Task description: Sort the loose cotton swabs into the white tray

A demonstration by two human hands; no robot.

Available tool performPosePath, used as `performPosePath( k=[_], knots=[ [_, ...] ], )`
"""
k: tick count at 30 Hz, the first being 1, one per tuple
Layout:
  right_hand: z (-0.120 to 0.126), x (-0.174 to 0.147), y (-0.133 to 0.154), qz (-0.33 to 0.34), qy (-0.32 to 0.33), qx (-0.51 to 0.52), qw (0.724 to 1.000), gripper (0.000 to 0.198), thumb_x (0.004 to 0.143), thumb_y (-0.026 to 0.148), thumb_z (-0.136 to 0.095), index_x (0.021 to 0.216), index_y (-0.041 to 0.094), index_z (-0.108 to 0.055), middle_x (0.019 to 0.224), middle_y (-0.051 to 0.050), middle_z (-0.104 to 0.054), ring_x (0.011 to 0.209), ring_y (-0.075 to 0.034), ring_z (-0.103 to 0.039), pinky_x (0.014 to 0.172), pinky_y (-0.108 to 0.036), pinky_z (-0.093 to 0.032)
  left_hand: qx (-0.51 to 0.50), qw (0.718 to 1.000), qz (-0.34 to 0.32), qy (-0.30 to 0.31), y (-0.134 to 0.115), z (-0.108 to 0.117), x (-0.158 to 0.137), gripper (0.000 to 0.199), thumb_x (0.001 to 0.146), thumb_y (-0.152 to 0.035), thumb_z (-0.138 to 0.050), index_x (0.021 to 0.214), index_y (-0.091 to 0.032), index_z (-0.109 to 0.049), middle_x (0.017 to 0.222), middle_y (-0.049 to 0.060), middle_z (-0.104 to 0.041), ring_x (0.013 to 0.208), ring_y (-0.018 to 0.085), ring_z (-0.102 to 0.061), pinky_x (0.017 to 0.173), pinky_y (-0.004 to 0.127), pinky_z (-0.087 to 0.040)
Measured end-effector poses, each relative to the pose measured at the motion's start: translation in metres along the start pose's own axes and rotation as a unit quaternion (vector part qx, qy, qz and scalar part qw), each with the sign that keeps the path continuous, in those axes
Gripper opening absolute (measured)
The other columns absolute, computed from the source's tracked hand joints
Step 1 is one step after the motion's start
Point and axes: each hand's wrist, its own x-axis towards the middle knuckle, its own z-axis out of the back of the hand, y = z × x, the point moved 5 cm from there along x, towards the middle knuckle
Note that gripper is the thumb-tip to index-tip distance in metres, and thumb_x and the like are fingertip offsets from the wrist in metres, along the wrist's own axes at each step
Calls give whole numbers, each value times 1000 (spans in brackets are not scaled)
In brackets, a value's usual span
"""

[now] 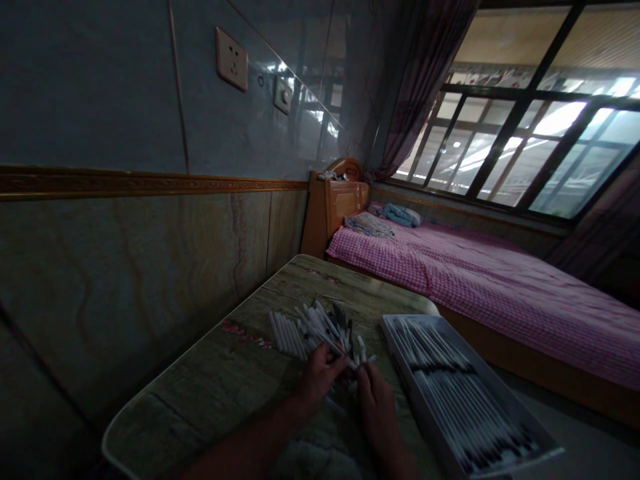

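Note:
My left hand (320,377) is closed, its fingers pinched on a slim white pen barrel (351,364) that runs between both hands. Close on its right, my right hand (375,393) is closed round the other end of the barrel, its fingertips partly hidden. Just beyond the hands lies a loose pile of white pen barrels (316,321), with a row of white tubes (286,333) side by side at its left. Thin black pen parts (341,319) stick out at the pile's far right. A few more white pieces (361,347) lie by my right fingers.
To the right, a shallow white tray (417,407) holds rows of white pens with black ends. All this sits on a marble-patterned table (215,393) against a tiled wall (125,267). A bed (425,260) with a pink checked sheet stands beyond, under a window.

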Motion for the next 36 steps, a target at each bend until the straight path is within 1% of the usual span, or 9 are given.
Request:
performPosePath(
  k=[2,8,16,20,24,28,32,34,36],
  knots=[
    [-1,-1,0,-2,0,3,1000,33,96,40,-38,73,23,-56,64,0,-61,58,-16,-58,53,-24,-41,0,1000,-3,8,0,0,0,38,56,-41,-79,73,-16,-56,60,-2,-61,51,13,-59,49,23,-45],
    [-9,-7,-10,84,-28,-26,996,32,92,37,-38,84,24,-66,75,-7,-66,66,-21,-59,59,-29,-44,6,999,6,41,2,-2,0,39,56,-42,-80,75,-18,-55,59,-3,-62,50,13,-60,49,23,-45],
    [-7,8,0,-102,83,131,983,52,94,49,-31,59,22,-58,54,-1,-58,50,-15,-52,47,-25,-35,29,999,3,42,2,1,2,42,58,-45,-78,77,-17,-54,59,-3,-62,49,13,-58,46,22,-43],
    [-4,4,6,-85,65,133,985,41,90,51,-42,65,23,-59,59,0,-59,56,-16,-53,51,-24,-37,44,999,-11,22,-2,4,2,39,59,-43,-78,76,-17,-56,59,-4,-60,50,11,-56,48,22,-44],
    [-5,2,8,-68,64,152,984,41,88,53,-44,68,23,-63,66,-1,-62,63,-17,-54,56,-25,-40,52,997,-13,57,-8,2,0,37,60,-43,-77,75,-18,-55,58,-4,-59,50,11,-55,48,22,-42],
    [-11,6,6,-133,85,242,957,48,87,57,-41,61,21,-60,62,0,-60,61,-16,-53,55,-25,-41,91,994,-20,62,-8,1,3,32,62,-40,-74,75,-18,-55,57,-3,-60,51,13,-56,49,23,-42],
    [-20,10,-3,-200,100,332,917,52,76,70,-51,59,20,-52,50,4,-49,47,-12,-44,43,-23,-34,177,982,-66,30,-17,-2,11,22,64,-33,-72,73,-19,-57,62,-2,-62,59,16,-59,56,24,-44],
    [-24,11,-10,-241,103,392,882,54,69,74,-57,59,21,-50,44,7,-42,38,-9,-37,37,-21,-28,263,957,-102,67,-28,-9,18,14,69,-29,-69,75,-19,-61,69,0,-66,69,18,-62,64,25,-46],
    [-21,12,-17,-276,64,454,845,55,64,74,-61,62,20,-50,43,9,-42,35,-8,-36,34,-20,-27,365,908,-140,154,-38,-22,27,11,73,-29,-66,82,-21,-66,78,2,-70,76,20,-65,69,26,-46]
  ],
)
